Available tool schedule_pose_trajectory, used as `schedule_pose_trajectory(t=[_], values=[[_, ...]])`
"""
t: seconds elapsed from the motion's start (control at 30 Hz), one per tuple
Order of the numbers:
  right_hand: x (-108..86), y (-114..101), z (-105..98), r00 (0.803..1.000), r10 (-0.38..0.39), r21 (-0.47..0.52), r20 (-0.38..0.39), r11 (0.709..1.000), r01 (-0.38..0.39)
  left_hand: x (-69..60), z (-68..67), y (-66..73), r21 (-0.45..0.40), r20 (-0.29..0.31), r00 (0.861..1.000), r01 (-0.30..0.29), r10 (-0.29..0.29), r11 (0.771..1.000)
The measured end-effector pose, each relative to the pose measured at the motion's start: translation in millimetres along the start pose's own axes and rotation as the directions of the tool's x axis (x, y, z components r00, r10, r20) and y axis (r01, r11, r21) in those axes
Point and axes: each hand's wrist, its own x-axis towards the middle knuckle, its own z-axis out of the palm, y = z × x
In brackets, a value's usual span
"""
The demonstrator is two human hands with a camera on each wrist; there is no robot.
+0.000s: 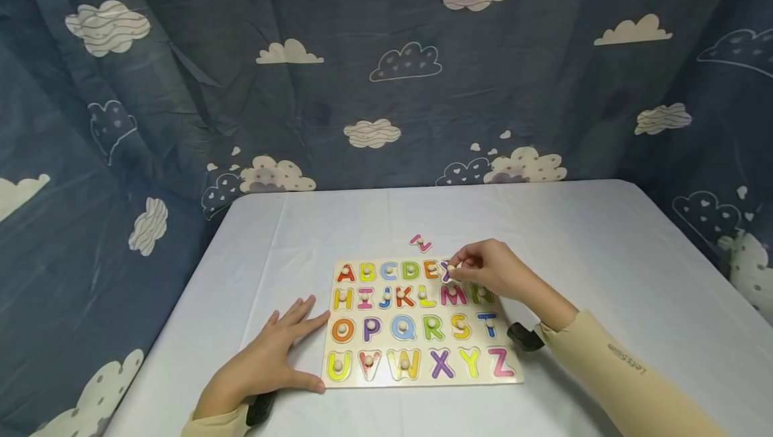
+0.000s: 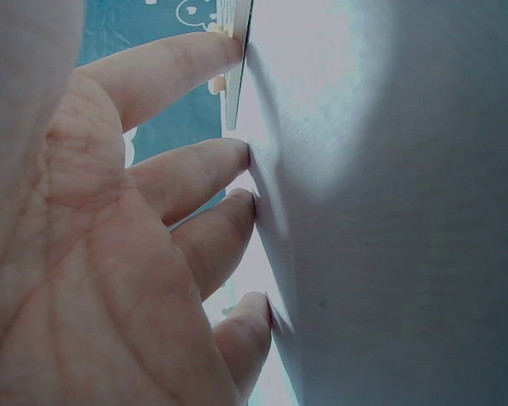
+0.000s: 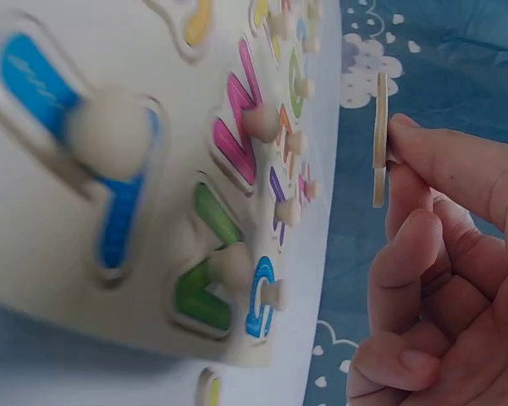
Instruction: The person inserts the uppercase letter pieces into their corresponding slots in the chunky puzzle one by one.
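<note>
A pale wooden alphabet puzzle board (image 1: 425,373) lies on the white table, most of its colourful letters bearing round knobs. My left hand (image 1: 272,356) is spread flat at the board's left side, index fingertip and thumb tip touching its edge. Over the board's upper right, my right hand (image 1: 492,269) pinches a purple letter X piece (image 1: 445,271) between thumb and index finger. Seen edge-on in the right wrist view, that letter piece (image 3: 379,135) is held apart from the board. Printed X (image 1: 442,364), Y (image 1: 469,362) and Z (image 1: 500,362) slots show no knobs.
A pink letter Z piece (image 1: 420,243) lies on the white table (image 1: 302,229) behind the board. In the right wrist view, part of a yellow piece (image 3: 210,389) shows beyond the board's edge. A dark cloud-patterned curtain (image 1: 350,88) surrounds the table's back and sides.
</note>
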Motion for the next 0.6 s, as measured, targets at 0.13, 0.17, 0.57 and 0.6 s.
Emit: schedule_pose_trajectory(t=[0.13,0.17,0.57,0.6], values=[[-18.0,2,1,1.000,0.030,0.010,-0.009,0.999,-0.030,-0.1,0.1,-0.3,-0.001,-0.001,1.000,0.003,-0.003,1.000],[-22.4,2,1,0.999,0.037,0.010,-0.011,0.999,-0.037,0.0,0.1,-0.5,0.000,-0.002,1.000,0.002,-0.002,1.000],[-62.0,3,18,1.000,0.027,0.063,-0.001,0.998,-0.027,0.9,1.1,0.5,0.008,0.000,1.000,0.021,-0.021,1.000],[-65.1,2,20,1.000,0.029,0.079,0.004,0.996,-0.029,0.8,1.1,0.9,0.006,0.000,1.000,0.022,-0.022,1.000]])
